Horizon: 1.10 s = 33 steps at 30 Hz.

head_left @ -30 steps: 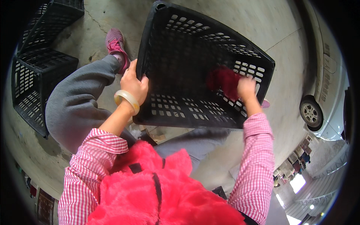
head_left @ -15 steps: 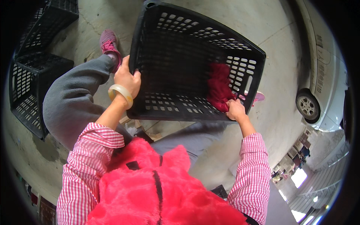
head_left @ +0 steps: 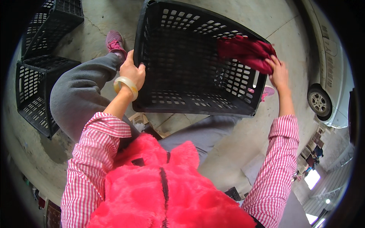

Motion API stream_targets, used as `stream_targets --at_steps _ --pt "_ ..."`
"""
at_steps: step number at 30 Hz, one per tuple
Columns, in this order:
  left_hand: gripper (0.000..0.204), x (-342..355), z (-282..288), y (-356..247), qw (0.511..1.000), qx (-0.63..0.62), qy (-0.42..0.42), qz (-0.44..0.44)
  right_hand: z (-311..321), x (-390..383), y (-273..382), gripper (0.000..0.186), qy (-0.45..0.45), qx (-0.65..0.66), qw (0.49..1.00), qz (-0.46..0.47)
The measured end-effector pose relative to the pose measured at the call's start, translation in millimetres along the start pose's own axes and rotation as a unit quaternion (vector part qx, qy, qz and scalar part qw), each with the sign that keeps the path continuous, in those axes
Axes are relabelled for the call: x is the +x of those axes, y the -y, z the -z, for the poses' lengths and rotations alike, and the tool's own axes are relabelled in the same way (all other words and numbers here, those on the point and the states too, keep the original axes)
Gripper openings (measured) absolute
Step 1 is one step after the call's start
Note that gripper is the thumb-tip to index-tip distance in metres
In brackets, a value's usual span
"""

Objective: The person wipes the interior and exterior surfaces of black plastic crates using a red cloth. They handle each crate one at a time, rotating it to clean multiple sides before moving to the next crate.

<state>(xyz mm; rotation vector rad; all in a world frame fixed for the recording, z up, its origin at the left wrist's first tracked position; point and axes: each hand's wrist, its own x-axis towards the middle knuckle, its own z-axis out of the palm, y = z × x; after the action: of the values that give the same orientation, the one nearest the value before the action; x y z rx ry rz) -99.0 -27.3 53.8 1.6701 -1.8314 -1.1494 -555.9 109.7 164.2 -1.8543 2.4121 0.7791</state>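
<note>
My left hand (head_left: pixel 133 74) grips the left rim of a black perforated plastic crate (head_left: pixel 178 62); my right hand's (head_left: pixel 280 74) fingers grasp a crumpled dark-red cloth (head_left: pixel 249 53), located over the crate's upper right corner.

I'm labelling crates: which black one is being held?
The central black perforated plastic crate: the left hand holds its rim; the far-left black crates stand untouched.

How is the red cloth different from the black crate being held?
The cloth is dark red; the crate is black. The cloth looks soft and crumpled; the crate looks stiff, with holes. The right hand holds the cloth; the left hand grips the crate. Both are held by hand.
</note>
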Motion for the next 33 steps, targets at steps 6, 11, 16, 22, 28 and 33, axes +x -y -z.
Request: stream_targets --at_steps 6,11,16,22,28,33 --pt "0.045 1 -1 3 0.999 -0.022 0.023 0.017 -46 -123 11 0.057 -0.033 0.204 0.978 -0.016" --pt "0.048 4 -4 7 0.999 0.011 0.028 0.033 -44 -206 54 0.052 -0.019 0.301 0.946 -0.116" --pt "0.048 6 -6 6 0.999 0.017 0.018 0.032 -37 -200 164 0.054 -0.134 0.381 0.896 -0.184" --pt "0.046 5 -6 6 1.0 -0.016 0.018 0.013 68 -154 349 0.052 -0.124 0.475 0.868 -0.072" --pt "0.066 5 2 10 0.994 -0.021 0.072 -0.073 85 -149 373 0.048 -0.146 0.502 0.852 -0.009" --pt "0.058 -30 31 1 0.941 0.112 -0.012 -0.319 46 -177 325 0.051 -0.183 0.467 0.861 -0.078"
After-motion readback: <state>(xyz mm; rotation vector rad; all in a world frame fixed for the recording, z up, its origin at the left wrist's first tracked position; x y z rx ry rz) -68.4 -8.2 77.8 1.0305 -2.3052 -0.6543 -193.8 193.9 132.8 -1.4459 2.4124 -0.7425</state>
